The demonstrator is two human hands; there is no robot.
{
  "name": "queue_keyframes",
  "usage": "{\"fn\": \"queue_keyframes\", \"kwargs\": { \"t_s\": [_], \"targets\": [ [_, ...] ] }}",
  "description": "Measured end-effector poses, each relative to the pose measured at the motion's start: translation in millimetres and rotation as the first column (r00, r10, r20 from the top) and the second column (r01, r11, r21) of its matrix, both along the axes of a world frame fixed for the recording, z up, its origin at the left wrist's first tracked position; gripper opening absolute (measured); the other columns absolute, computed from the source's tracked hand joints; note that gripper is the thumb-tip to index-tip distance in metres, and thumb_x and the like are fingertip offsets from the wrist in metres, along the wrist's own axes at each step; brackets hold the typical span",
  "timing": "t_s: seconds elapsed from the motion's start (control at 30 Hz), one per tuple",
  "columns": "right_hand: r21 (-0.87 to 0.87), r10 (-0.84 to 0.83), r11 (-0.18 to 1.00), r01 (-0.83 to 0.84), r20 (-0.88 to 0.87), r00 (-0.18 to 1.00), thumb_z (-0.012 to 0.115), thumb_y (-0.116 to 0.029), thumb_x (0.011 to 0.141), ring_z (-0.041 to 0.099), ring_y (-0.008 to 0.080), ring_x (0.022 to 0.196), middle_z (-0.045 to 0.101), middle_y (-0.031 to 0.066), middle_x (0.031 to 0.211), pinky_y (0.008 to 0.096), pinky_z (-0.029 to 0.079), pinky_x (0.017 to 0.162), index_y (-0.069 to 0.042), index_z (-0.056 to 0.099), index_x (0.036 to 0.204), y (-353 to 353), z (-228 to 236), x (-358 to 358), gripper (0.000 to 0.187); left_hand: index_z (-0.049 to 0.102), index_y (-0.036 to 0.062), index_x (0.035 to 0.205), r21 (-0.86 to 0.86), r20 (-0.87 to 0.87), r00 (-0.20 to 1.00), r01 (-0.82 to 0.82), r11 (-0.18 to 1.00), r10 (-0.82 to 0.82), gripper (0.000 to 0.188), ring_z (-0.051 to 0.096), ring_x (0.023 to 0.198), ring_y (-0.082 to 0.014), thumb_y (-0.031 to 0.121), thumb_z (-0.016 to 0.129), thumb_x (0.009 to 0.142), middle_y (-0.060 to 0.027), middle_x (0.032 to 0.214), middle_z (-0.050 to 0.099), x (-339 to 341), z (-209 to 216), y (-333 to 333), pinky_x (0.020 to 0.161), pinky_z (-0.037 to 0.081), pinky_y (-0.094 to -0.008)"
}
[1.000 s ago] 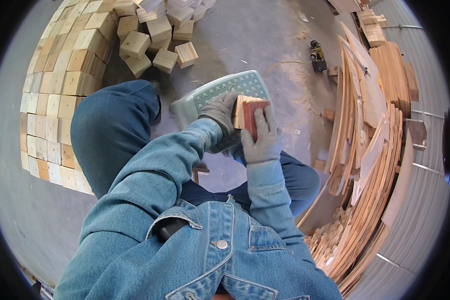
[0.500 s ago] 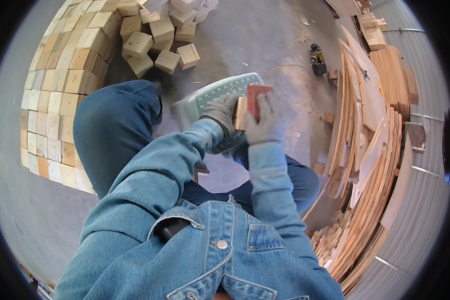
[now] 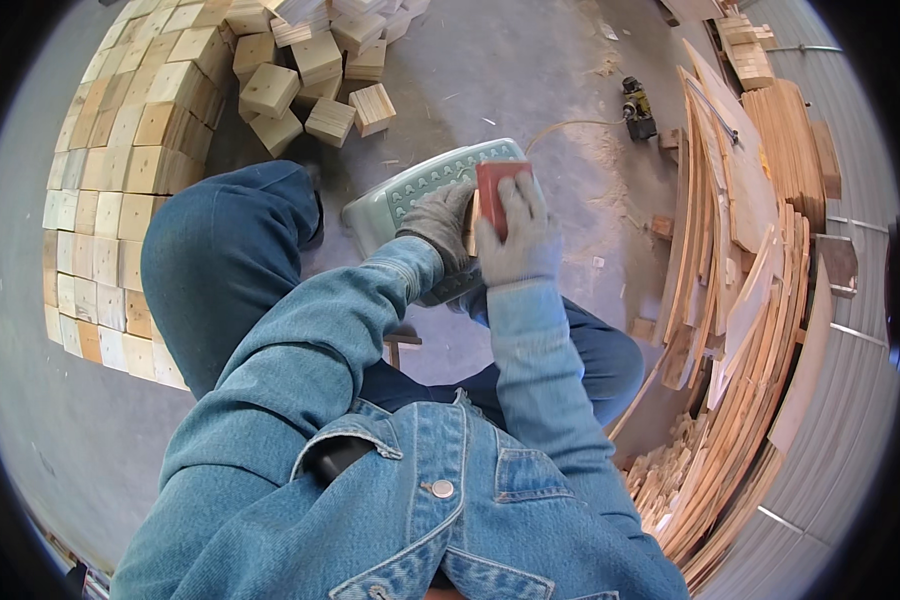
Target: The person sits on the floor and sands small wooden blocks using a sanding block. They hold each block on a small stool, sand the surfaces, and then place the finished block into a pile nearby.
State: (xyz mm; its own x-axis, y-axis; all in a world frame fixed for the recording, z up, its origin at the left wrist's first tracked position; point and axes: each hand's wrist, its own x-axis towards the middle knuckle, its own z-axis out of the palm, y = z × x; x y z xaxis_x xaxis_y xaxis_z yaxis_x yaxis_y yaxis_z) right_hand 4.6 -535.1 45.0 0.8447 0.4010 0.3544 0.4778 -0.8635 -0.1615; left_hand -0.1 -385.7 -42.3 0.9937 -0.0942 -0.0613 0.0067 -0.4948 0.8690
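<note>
My left hand [image 3: 442, 218], in a grey glove, is closed round a wooden block [image 3: 472, 222], of which only a narrow pale edge shows. My right hand [image 3: 520, 235], gloved in lighter grey, grips a red sanding block [image 3: 497, 192] with its fingers over the top. The sanding block lies against the right side of the wooden block and covers most of it. Both hands are above a pale green plastic stool [image 3: 385, 200] with a patterned top, between my knees.
Stacked wooden blocks [image 3: 120, 170] form a wall at the left, with loose blocks [image 3: 315, 75] piled beside it. A cordless drill [image 3: 637, 108] stands on the dusty floor at the far right. Boards and plywood offcuts [image 3: 740, 330] lean along the right side.
My right hand and the sanding block have shifted a little left and up, now hiding more of the wooden block. My left hand has stayed nearly in place.
</note>
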Motion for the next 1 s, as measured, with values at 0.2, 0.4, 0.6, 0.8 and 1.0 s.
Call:
{"fn": "queue_keyframes", "kwargs": {
  "t_s": [0.2, 0.4, 0.6, 0.8, 1.0],
  "targets": [
    [-0.085, -0.179, 0.982, 0.167, -0.163, 0.970, 0.078, -0.036, 0.086, 0.062, 0.0392, 0.132, 0.062, 0.0183, 0.150, 0.0472, 0.051, 0.108, -0.009, 0.069, 0.140, 14.2, -1.9, 58.7, 0.062, 0.051, 0.0151, 0.148, 0.059, 0.004, 1.000, 0.010, 0.998, -0.010, 0.100, 0.056, 0.137, -0.0377, 0.050, 0.092, 0.063, -0.0164, 0.142, 0.059, -3.1, 6.7, -2.4, 0.120, 0.043, -0.0443],
    [-0.046, -0.052, 0.998, 0.050, -0.033, 0.998, 0.080, -0.036, 0.083, 0.061, 0.0416, 0.131, 0.061, 0.0185, 0.152, 0.0513, 0.049, 0.107, -0.009, 0.069, 0.142, -2.1, 0.6, -12.4, 0.066, 0.050, 0.0170, 0.149, -0.028, -0.085, 0.995, 0.050, 0.998, -0.052, 0.100, 0.054, 0.139, -0.0382, 0.041, 0.093, 0.062, -0.0182, 0.145, 0.058, -1.5, 12.1, 3.8, 0.122, 0.041, -0.0456],
    [-0.030, -0.061, 0.998, 0.056, -0.186, 0.981, 0.083, -0.031, 0.079, 0.061, 0.0430, 0.121, 0.060, 0.0170, 0.153, 0.0536, 0.049, 0.105, -0.010, 0.069, 0.142, -21.7, 17.3, -97.2, 0.068, 0.051, 0.0161, 0.148, -0.039, -0.039, 0.999, -0.017, 0.999, 0.015, 0.100, 0.055, 0.137, -0.0401, 0.044, 0.093, 0.062, -0.0190, 0.144, 0.058, -3.7, 6.0, -0.5, 0.121, 0.041, -0.0463],
    [0.026, -0.016, 0.999, 0.019, -0.125, 0.992, 0.083, -0.029, 0.078, 0.062, 0.0425, 0.121, 0.061, 0.0187, 0.150, 0.0550, 0.049, 0.105, -0.009, 0.070, 0.139, -15.4, 11.4, -66.7, 0.065, 0.053, 0.0155, 0.146, -0.003, -0.009, 1.000, 0.016, 1.000, -0.016, 0.094, 0.056, 0.136, -0.0405, 0.043, 0.091, 0.065, -0.0194, 0.142, 0.059, -2.7, 3.9, 1.7, 0.119, 0.043, -0.0463],
    [-0.026, -0.130, 0.991, 0.128, -0.145, 0.981, 0.078, -0.035, 0.083, 0.065, 0.0398, 0.129, 0.061, 0.0193, 0.151, 0.0465, 0.051, 0.110, -0.008, 0.070, 0.139, 10.1, 7.9, 38.8, 0.062, 0.051, 0.0154, 0.148, -0.011, 0.001, 0.999, 0.037, 0.999, -0.037, 0.099, 0.056, 0.136, -0.0387, 0.046, 0.091, 0.063, -0.0176, 0.142, 0.059, -2.5, 7.0, -2.1, 0.120, 0.043, -0.0459]
  ]
}}
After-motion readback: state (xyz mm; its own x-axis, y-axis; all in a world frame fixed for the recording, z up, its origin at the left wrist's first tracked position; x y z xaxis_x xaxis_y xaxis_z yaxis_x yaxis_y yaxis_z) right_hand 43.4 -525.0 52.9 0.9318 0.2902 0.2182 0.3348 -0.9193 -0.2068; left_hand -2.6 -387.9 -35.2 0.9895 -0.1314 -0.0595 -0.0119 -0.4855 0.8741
